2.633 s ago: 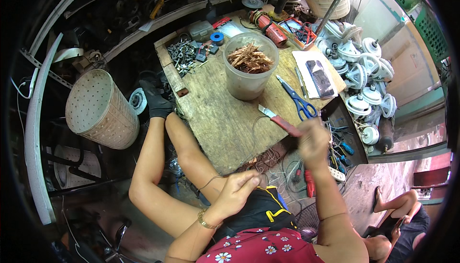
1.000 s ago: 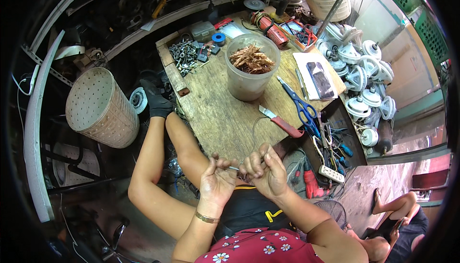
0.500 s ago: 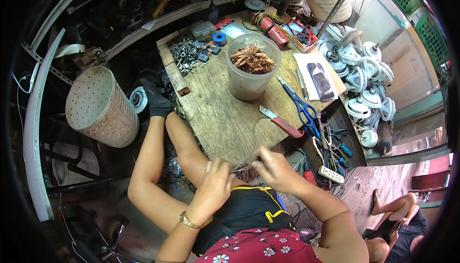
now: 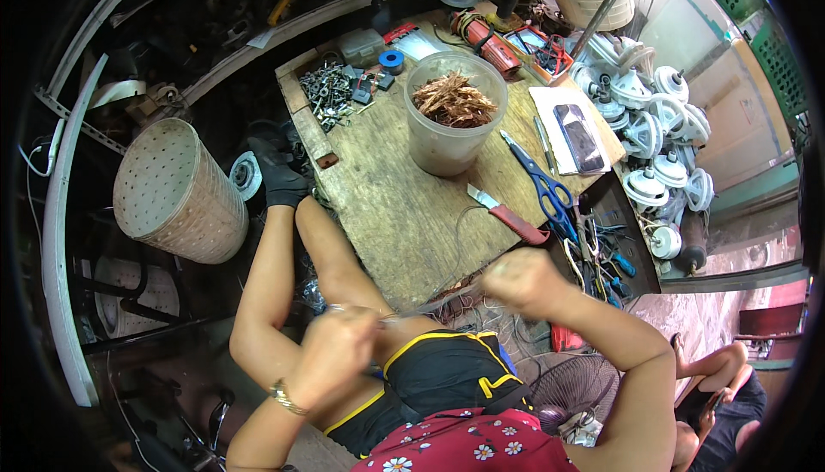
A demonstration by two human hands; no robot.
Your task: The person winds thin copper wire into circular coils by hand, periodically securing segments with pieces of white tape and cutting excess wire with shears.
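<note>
My left hand (image 4: 339, 343), blurred, is closed over my lap, gripping what looks like thin wire. My right hand (image 4: 526, 283) is raised to its right near the table's front, closed on the same wire, which stretches faintly between them. Beyond them on the wooden table (image 4: 369, 223) lie a red-handled utility knife (image 4: 520, 224), blue scissors (image 4: 541, 188) and a loose thin cable. A translucent tub (image 4: 447, 150) stands upright, full of copper wire scraps (image 4: 451, 98). Tangled wires lie below the table's front edge.
A perforated bin (image 4: 180, 193) stands left; screws (image 4: 322, 94), a phone (image 4: 577, 137) and a red power tool (image 4: 490, 46) are on the table. Pliers and screwdrivers (image 4: 601, 261) fill a tray, right, beside stacked white fittings (image 4: 653, 171). Another person (image 4: 718, 395) sits at lower right beside a fan (image 4: 574, 386).
My hands were close together over my lap; now they are apart, the left down and leftward, the right up and rightward, with the wire stretched between.
</note>
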